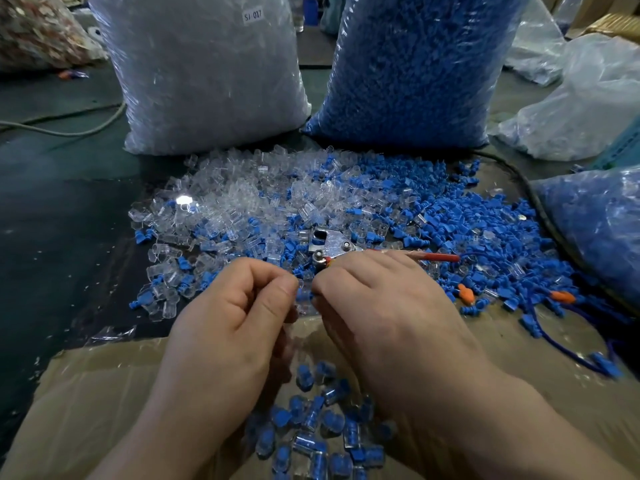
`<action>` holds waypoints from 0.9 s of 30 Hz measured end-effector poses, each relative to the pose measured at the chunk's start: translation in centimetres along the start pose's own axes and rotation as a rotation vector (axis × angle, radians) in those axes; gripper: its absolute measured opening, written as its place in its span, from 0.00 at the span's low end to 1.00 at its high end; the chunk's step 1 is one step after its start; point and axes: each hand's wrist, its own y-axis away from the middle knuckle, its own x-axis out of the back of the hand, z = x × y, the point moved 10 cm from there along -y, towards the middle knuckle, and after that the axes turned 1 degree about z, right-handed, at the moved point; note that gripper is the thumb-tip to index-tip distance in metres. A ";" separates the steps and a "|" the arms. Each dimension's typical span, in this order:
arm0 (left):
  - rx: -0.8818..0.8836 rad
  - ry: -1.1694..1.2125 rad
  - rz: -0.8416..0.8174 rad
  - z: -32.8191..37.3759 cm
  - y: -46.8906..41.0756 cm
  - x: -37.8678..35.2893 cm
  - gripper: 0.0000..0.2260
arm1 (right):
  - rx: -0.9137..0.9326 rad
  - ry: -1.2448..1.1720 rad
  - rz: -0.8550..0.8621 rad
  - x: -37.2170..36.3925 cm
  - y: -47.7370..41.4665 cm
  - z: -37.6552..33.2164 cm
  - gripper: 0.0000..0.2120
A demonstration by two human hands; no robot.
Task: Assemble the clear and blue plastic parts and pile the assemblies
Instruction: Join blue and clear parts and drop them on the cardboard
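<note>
Blue-and-clear finished assemblies (311, 434) heaped nearest, on brown cardboard (86, 393), directly below and between two bare wrists. Just above that pile, left hand (225, 327) with fingers curled in, thumb and forefinger tips pinched together at its right edge. Right hand (388, 313) facing it, knuckles up, fingertips meeting the left's. Between the two sets of fingertips, a pinched piece (304, 294), small, showing a glint of clear and a speck of blue, mostly hidden, so impossible to say whether one part or two already mated. Likely step in hand: pushing a blue insert into a clear shell. Next move, as a judgement: a firm squeeze straight along the axis until seated, then a drop onto the pile below, then a reach forward for fresh parts. Just beyond the knuckles, a metal tool (332, 245) with a red handle, lying on the scatter, seemingly untouched. Around it, loose clear shells (221, 199) spread to the left and loose blue inserts (467, 216) to the right, mixed in the middle, on a dark table (69, 209). A few orange pieces (465, 294) at the right. Farthest back, two tall plastic sacks standing upright: clear-parts sack (207, 74) on the left, blue-parts sack (415, 64) on the right.
</note>
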 end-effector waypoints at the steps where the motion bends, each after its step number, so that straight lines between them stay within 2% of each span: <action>1: 0.011 -0.033 -0.030 -0.2 -0.1 -0.2 0.19 | 0.016 0.012 0.021 0.1 -0.1 -0.4 0.07; 4: 0.043 0.017 -0.118 -0.6 -0.2 -0.8 0.23 | 0.020 -0.044 0.031 0.1 0.0 -0.9 0.09; 6: 0.011 0.093 -0.154 -0.1 -0.2 -1.0 0.20 | -0.089 -0.193 -0.020 -0.3 0.1 -0.3 0.12; 7: -0.040 0.101 -0.173 0.4 -0.1 -1.2 0.18 | -0.205 -0.366 -0.070 -1.0 0.4 0.5 0.12; 10: -0.221 0.081 -0.255 2.2 0.7 -1.6 0.11 | -0.653 -1.224 -0.280 -4.4 2.2 1.4 0.10; 11: -0.240 0.094 -0.292 2.5 0.9 -1.8 0.10 | -0.722 -1.356 -0.362 -4.9 2.6 1.1 0.10; 13: -0.239 0.052 -0.323 2.5 1.0 -1.6 0.09 | -0.685 -1.233 -0.467 -5.0 2.9 1.5 0.12; 16: -0.211 -0.223 -0.227 1.7 -0.2 0.3 0.04 | -0.451 -0.529 -0.366 -2.9 1.9 3.4 0.18; 18: -0.169 -0.465 -0.270 0.5 -0.7 0.4 0.03 | -0.350 -0.149 -0.283 -1.8 1.7 4.0 0.18; 19: -0.172 -0.575 -0.305 0.1 -0.8 0.0 0.03 | -0.333 -0.042 -0.276 -1.6 1.8 4.1 0.17; 22: -0.240 -0.743 -0.375 0.1 -0.4 -1.4 0.11 | -0.320 0.065 -0.295 -2.6 2.0 4.2 0.19; 24: -0.278 -0.714 -0.416 0.5 0.2 -2.3 0.14 | -0.307 0.091 -0.254 -3.0 1.6 4.0 0.23; 27: -0.283 -0.645 -0.465 0.8 0.8 -2.7 0.14 | -0.282 0.133 -0.187 -3.5 0.6 3.3 0.27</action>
